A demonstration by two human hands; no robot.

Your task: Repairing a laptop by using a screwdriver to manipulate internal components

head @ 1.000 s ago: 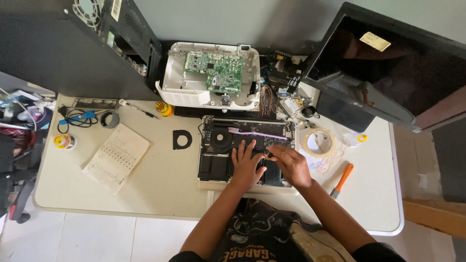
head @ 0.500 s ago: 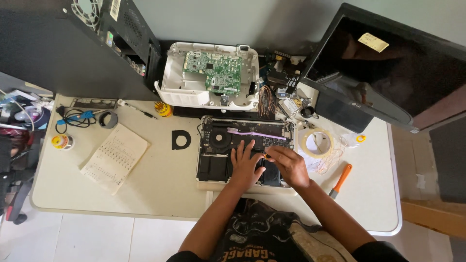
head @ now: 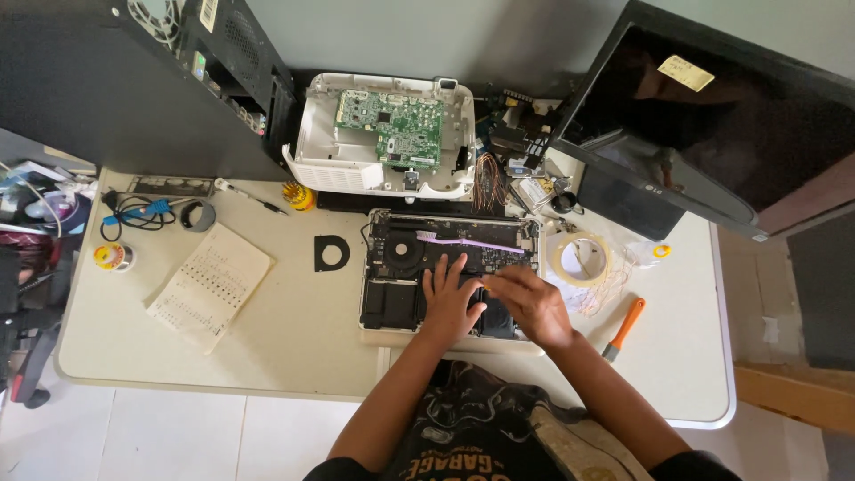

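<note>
The opened laptop lies bottom-up at the middle of the pale counter, its dark boards and fan exposed. Compared with a second ago, both hands sit in nearly the same spot over its lower half, so the work stays on 1 small area. The left hand presses flat, fingers spread and grasping nothing. The right hand curls its fingers inward toward the left; whether they pinch something I cannot tell. A purple toothbrush lies across the laptop's upper half. Right of the laptop sit a glossy tape roll and an orange-handled tool; left, a printed paper sheet.
</note>
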